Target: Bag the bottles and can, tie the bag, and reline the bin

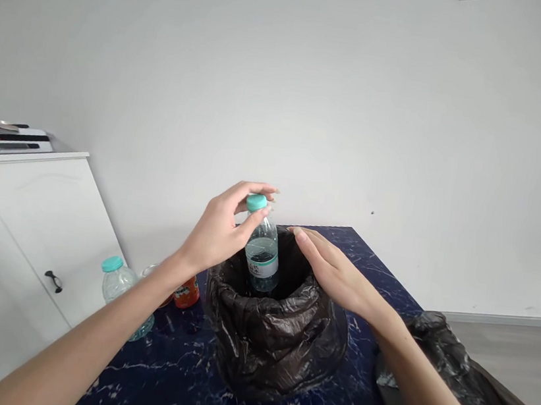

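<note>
A clear plastic water bottle (pixel 261 261) with a teal cap hangs slightly tilted in the mouth of a bin lined with a black plastic bag (pixel 276 349). The fingers and thumb of my left hand (pixel 225 223) are closed around its neck, just under the cap. Liquid shows in its lower part, and its base sits below the bag's rim. My right hand (pixel 325 263) lies on the right side of the rim, fingers stretched out and holding nothing. What lies deeper inside the bag is too dark to tell.
Left of the bin, another teal-capped bottle (pixel 118 282) and an orange can (pixel 187 293) stand on the dark blue marbled table (pixel 168 375), partly behind my left forearm. More black plastic (pixel 448 365) lies at the right. A white cabinet (pixel 32 231) stands at the left.
</note>
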{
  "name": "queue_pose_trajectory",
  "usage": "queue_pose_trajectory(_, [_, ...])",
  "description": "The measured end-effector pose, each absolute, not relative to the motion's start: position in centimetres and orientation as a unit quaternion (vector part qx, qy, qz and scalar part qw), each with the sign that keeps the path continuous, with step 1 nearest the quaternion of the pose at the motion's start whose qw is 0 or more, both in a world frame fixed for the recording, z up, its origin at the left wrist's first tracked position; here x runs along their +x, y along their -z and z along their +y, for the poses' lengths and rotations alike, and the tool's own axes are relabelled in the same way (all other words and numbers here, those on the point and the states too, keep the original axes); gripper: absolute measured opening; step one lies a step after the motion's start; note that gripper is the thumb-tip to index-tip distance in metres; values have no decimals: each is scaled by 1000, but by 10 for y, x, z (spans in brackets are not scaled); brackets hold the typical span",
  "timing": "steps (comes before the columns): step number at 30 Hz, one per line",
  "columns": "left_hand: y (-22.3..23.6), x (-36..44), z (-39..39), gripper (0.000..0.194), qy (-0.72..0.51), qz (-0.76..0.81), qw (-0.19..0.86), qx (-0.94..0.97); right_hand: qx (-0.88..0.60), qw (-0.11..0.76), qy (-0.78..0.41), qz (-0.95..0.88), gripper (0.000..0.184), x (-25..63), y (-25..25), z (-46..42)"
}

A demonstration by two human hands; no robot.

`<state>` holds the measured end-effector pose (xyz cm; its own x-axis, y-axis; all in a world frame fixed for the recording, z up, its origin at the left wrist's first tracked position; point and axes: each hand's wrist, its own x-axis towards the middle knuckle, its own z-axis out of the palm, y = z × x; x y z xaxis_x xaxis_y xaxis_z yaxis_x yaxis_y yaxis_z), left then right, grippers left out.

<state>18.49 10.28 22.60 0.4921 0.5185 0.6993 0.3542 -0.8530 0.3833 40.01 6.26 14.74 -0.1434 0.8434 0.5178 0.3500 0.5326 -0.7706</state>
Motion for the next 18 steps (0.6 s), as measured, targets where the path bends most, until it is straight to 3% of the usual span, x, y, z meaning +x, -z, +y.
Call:
queue_pose_trajectory(5, [-242,177,82,26,-496,233,78,833,-432,558,-374,-601,65,398,-138,75])
queue_pose_trajectory(11, [-250,174,74,28,-534,213,93,813,-286,569,-636,-435,65,397,-117,102])
queue_pose_trajectory(18, [-234,181,87,24,-495,226,144,827,-273,550,-688,-387,64,396,-115,105])
